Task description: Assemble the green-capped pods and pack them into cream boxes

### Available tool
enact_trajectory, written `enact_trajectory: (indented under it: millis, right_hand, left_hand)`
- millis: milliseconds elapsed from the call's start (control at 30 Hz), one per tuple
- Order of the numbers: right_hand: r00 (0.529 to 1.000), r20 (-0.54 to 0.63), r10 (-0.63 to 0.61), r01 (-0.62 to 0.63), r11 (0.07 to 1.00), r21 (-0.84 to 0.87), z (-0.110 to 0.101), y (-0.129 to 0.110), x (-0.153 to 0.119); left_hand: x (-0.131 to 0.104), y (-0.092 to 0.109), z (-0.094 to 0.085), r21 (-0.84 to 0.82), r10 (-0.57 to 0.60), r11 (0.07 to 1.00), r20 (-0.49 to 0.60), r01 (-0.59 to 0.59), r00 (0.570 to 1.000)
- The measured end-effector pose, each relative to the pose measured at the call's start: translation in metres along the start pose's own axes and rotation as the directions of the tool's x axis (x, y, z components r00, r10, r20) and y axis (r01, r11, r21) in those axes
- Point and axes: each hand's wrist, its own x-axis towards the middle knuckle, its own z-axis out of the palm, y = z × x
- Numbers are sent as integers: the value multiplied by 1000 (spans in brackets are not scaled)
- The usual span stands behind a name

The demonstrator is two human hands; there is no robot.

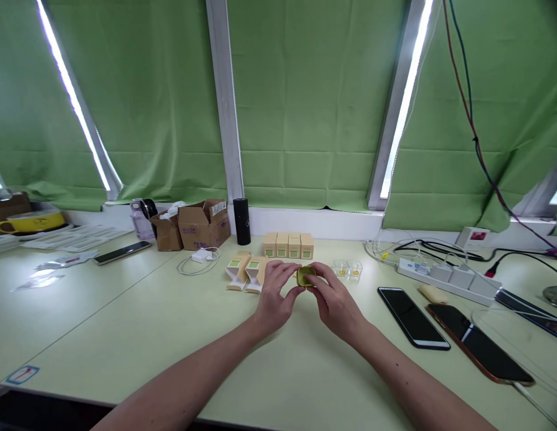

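- Two bare hands raised just above the pale desk (184, 335), fingertips close together near the middle.
- Between them, held up off the surface: small olive-yellow square piece (306, 276), round-cornered, apparently hollow on the side facing the camera.
- Left hand (276, 296): grip pinching the piece at its left edge, index finger above, thumb below.
- Right hand (339, 299): grip pinching the same piece at its right side, fingertips partly covering that edge.
- Just behind the hands: four small kraft boxes (288, 245), upright in one row side by side, with pale green squares on the fronts.
- Just beside the left hand: two waisted kraft boxes (238, 270), narrow in the middle, the nearer one partly hidden by the fingers.
- Just beyond the right hand: clear container (348, 270) with round yellow pieces visible in two compartments.
- Farther back, toward the left: black cylinder (242, 221), brown carton (200, 227) with flaps up, and white charger (202, 256) with its cable coiled in front.
- Well to the right: black phone (413, 317) lying flat, second phone (478, 342) with a white cable at its near end, white power strip (480, 291) behind.
- Across the back: green blinds (318, 108).
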Motion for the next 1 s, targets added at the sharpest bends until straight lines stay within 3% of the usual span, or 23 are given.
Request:
enact_trajectory:
  millis: [167, 333, 467, 633, 700, 833, 1000]
  right_hand:
    - [996, -27, 80, -78, 994, 79, 1, 3, -2]
    - [956, 3, 294, -287, 933, 217, 0, -1, -2]
    - [928, 62, 367, -368, 875, 315, 0, -4, -2]
    - [930, 69, 362, -366, 883, 293, 1, -3, -2]
    - [931, 58, 360, -361, 891, 276, 1, -2, -3]
    - [923, 52, 382, -379, 874, 304, 1, 1, -1]
    - [885, 117, 450, -443, 739, 508, 2, 4, 2]
  left_hand:
    - [0, 1, 0, -75, -108, 991, 8, 109, 994]
    - [2, -3, 2, -132, -270, 955, -8, 266, 963]
    - [4, -10, 5, -216, -443, 874, 16, 435, 897]
    - [7, -9, 5, -347, -593, 705, 188, 618, 783]
    - [8, -6, 4, -350, -610, 672, 237, 652, 756]
    - [10, -2, 3, -346, -598, 671, 271, 656, 755]
    - [9, -3, 3, -403, -521, 710, 252, 578, 816]
